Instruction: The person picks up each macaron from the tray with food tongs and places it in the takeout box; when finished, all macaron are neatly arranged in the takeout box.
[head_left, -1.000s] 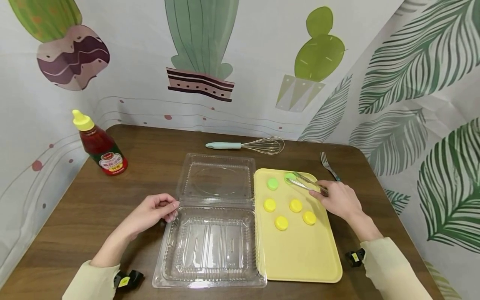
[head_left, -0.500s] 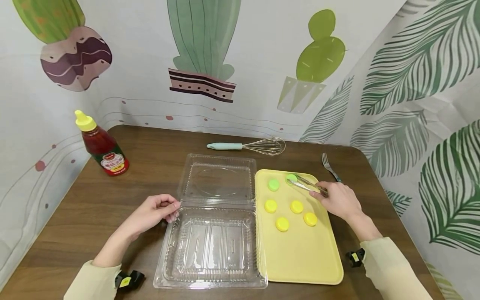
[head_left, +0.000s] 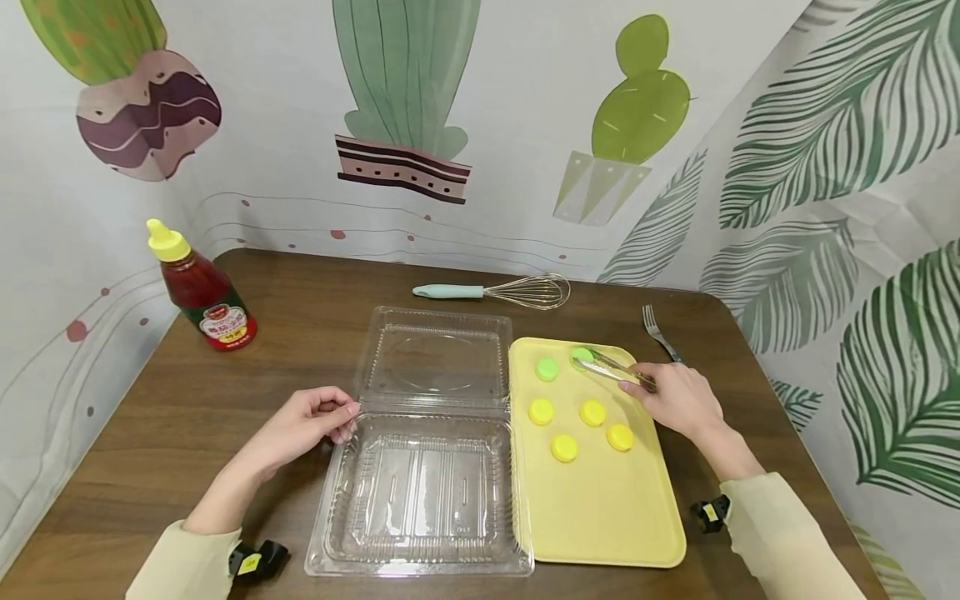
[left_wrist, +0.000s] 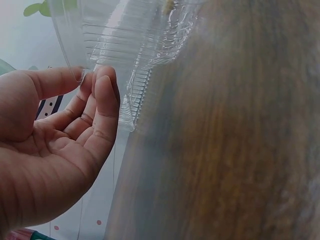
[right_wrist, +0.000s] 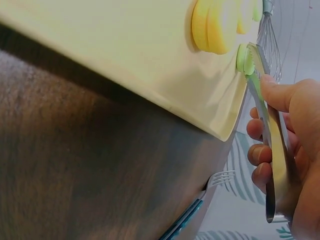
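Over the smooth tray (head_left: 600,517) reach toothed tongs (right_wrist: 275,137).

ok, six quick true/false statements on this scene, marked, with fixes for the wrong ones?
1. The left hand pinches the edge of the clear container. True.
2. The container's lid is closed over its base. False: the lid lies open, folded back away from the person.
3. The right hand holds metal tongs. True.
4. All the round pieces on the tray are yellow. False: the tray holds four yellow pieces and two green pieces.
5. The whisk lies beyond the container. True.
6. The fork is on the tray. False: the fork lies on the table, right of the tray.
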